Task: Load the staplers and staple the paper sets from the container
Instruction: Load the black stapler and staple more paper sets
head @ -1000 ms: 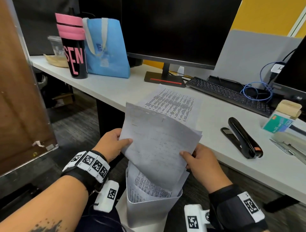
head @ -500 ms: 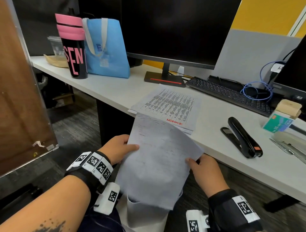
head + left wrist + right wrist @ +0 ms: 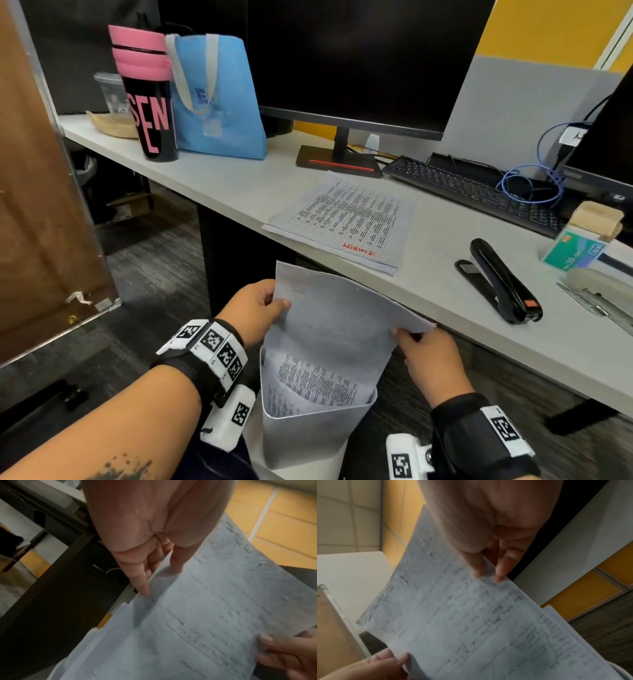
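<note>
Item — paper set (image 3: 329, 318), lower centre of the frame, below the table (image 3: 239, 185) edge: we hold it with both hands, left hand (image 3: 255, 310) pinching its left edge, right hand (image 3: 431, 356) pinching its right corner, its lower end inside the white container (image 3: 308, 431) with other printed sheets. On the table we note a printed stack (image 3: 346, 222) at centre, and a black stapler (image 3: 500, 281) at right beside a green staple box (image 3: 575, 253).
</note>
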The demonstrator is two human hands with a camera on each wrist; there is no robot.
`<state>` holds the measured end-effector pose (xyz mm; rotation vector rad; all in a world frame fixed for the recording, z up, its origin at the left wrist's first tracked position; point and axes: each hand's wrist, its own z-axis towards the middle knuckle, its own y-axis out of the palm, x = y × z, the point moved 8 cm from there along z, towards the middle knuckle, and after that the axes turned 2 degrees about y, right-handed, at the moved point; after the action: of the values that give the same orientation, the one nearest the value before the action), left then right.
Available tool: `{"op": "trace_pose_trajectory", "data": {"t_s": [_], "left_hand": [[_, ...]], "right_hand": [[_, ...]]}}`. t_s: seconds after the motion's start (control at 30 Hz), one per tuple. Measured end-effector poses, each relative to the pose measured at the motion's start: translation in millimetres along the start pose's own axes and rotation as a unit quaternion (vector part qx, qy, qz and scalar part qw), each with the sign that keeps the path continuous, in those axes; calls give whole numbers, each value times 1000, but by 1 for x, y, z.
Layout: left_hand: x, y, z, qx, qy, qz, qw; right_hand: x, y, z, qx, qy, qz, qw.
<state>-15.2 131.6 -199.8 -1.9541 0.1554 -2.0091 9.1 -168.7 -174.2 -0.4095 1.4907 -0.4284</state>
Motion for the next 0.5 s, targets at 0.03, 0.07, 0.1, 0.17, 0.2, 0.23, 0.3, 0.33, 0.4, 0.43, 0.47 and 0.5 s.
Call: {"op": "trace_pose_trajectory", "data": {"t_s": [0.03,0.07,0.1,0.17,0.2,0.23,0.3,0.33,0.4,0.43,0.47,0.5], "left_hand": [[-8,4,1,-14,-8,10,1000],[-15,9,0,-27,-15,25,999],[-19,13,-1,-36,-21,34,999],[-28,20,-3,-45,-35,17,998],[-30,22,-4,-48,-40,3,998],[-31,23,-5,-48,-43,-9,998],[-37,20,-3,-30,-46,-20,998],[-37,16,-1,-12,-44,-17,999],[-34,8,-1,35,-38,8,999],[-32,4,-1,60,-29,23,998],[-31,1,-1,79,-15,33,996],[-31,1,-1,85,-8,40,996]], "right_hand": [[6,1,1,-6,18,-10,1000],[13,3,3,-16,39,-19,999],[19,5,3,-29,59,-28,997],[24,12,2,-67,81,-35,994],[25,15,0,-85,83,-35,992],[24,18,-2,-101,82,-38,991],[21,21,-3,-117,73,-54,989],[20,22,-3,-122,67,-68,988],[16,24,0,-121,45,-97,987],[14,23,2,-109,32,-104,988],[11,22,3,-94,14,-113,989],[8,23,4,-84,-5,-129,988]]}}
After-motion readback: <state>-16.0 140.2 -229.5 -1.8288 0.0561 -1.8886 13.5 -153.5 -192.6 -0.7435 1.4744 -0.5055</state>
